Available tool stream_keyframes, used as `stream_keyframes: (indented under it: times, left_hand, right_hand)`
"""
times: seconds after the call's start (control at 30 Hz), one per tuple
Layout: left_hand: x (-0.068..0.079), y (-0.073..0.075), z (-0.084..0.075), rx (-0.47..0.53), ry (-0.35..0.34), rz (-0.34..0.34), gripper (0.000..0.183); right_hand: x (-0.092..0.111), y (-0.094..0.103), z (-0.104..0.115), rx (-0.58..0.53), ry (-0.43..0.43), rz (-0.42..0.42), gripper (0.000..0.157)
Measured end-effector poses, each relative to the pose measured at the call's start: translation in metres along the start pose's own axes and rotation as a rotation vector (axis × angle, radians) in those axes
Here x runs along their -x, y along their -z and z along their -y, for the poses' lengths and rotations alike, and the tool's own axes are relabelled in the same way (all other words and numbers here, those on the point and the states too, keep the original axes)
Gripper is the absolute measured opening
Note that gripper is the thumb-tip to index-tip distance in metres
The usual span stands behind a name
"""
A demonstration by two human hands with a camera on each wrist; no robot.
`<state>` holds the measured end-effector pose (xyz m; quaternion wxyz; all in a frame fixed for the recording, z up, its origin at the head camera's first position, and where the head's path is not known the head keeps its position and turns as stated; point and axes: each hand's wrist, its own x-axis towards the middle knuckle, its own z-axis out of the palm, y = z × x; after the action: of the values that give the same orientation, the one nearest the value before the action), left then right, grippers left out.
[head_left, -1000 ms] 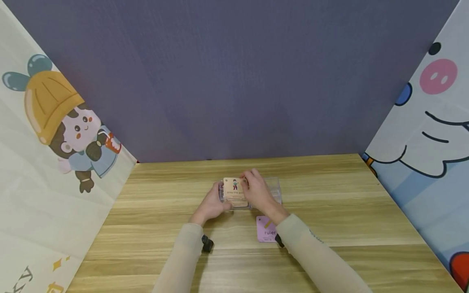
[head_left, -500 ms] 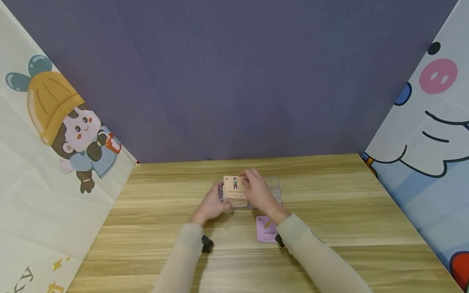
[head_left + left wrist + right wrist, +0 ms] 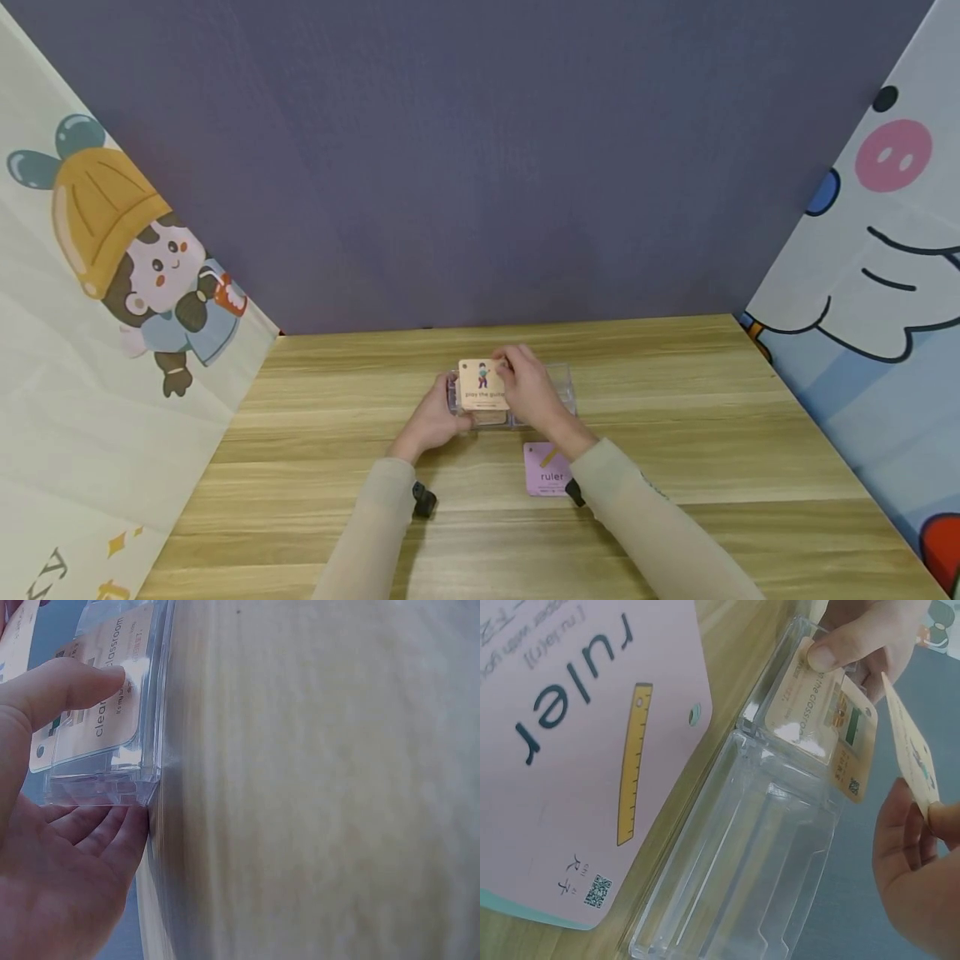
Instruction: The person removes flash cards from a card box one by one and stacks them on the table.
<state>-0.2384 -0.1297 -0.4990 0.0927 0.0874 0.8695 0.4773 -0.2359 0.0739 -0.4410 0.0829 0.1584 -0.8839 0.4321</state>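
A clear plastic box (image 3: 742, 840) with two compartments lies on the table; cards fill its left part, and the right part looks bare in the right wrist view. My left hand (image 3: 433, 417) grips the box's left end, thumb pressed on the top "clean the classroom" flash card (image 3: 124, 705). Between thumb and fingers, my right hand (image 3: 531, 392) pinches the edge of a cream "play the guitar" flash card (image 3: 482, 383) and holds it tilted above the box. Nearer to me, a pink "ruler" flash card (image 3: 544, 477) lies face up, partly under my right wrist.
Wood-grain table (image 3: 315, 467) spreads around the box. At the back rises a dark purple panel (image 3: 480, 167). Printed cartoon panels stand at both sides, a child on the left (image 3: 176, 275) and a pink-nosed figure on the right (image 3: 892, 250). A black wrist device (image 3: 424, 499) shows beside the left sleeve.
My right hand has lifted the guitar card slightly off the cards beneath, and its picture and words show more fully. The left hand stays on the box.
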Motion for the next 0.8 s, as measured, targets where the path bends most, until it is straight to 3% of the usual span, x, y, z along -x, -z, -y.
stream_keyframes:
  times: [0.8]
  left_hand:
    - [0.0021, 0.0006, -0.0021, 0.012, -0.003, 0.000, 0.101]
  right_hand:
    - [0.0042, 0.0092, 0.0043, -0.088, -0.044, -0.020, 0.021]
